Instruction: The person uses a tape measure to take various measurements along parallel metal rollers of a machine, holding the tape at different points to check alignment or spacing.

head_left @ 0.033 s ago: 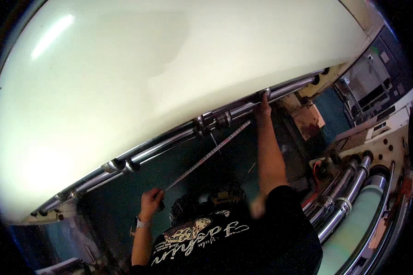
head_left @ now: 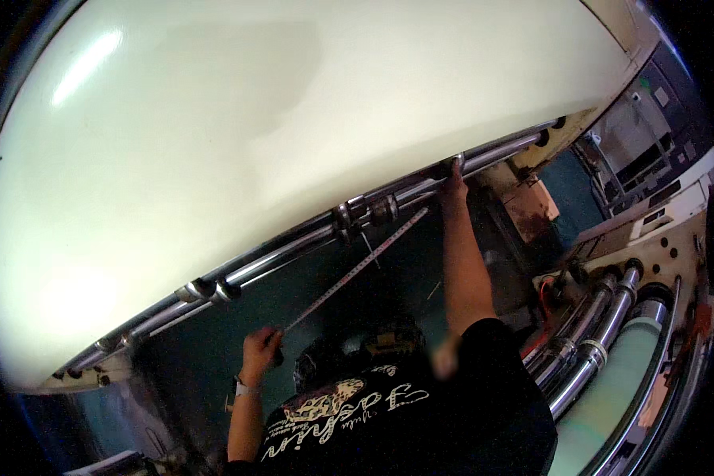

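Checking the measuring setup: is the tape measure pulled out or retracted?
Pulled out. The tape measure runs as a straight strip from the left hand diagonally up to the right hand at the metal rods.

- The big cream panel closes off the upper frame.
- Chrome rods run diagonally beneath it.
- Open dark gap below them, crossed by a tape measure.
- Pipes crowd the lower right.

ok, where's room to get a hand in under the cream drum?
Free: the dark gap under the rods, between the tape and a co-worker's raised arm; also the teal space left of their lower hand. Crowded: the collars mid-rod, and the pipes at right.
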### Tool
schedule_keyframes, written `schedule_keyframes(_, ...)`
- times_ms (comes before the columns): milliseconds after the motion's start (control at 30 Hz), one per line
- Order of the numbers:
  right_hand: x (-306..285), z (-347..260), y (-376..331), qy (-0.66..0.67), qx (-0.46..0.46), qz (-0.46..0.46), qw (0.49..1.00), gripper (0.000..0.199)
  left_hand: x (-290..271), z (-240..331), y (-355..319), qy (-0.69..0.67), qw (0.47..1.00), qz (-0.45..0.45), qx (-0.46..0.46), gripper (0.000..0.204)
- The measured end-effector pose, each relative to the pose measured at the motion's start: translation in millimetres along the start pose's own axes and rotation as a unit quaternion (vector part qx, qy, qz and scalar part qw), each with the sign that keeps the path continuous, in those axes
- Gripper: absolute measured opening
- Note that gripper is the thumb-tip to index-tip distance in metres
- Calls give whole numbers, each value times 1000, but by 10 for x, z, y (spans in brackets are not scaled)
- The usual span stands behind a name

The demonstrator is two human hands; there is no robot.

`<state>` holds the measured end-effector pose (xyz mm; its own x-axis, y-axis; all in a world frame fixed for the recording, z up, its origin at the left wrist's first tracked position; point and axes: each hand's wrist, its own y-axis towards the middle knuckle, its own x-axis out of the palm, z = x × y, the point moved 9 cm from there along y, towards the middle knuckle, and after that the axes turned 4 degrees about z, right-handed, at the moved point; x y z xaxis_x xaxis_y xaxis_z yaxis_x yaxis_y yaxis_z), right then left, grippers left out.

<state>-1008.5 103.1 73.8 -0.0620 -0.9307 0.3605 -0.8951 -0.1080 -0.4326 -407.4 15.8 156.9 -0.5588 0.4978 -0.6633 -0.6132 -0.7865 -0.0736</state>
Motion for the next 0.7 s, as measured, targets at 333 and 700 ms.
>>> schedule_keyframes(333,-148,-335,1452,-181,-86,3,980,67,177,342,462,0,1000,1,1,16)
schedule_keyframes(700,-439,-1317,1307,-145,-106,-108,978,43,1043,1827,1440,75,993,30,87,19)
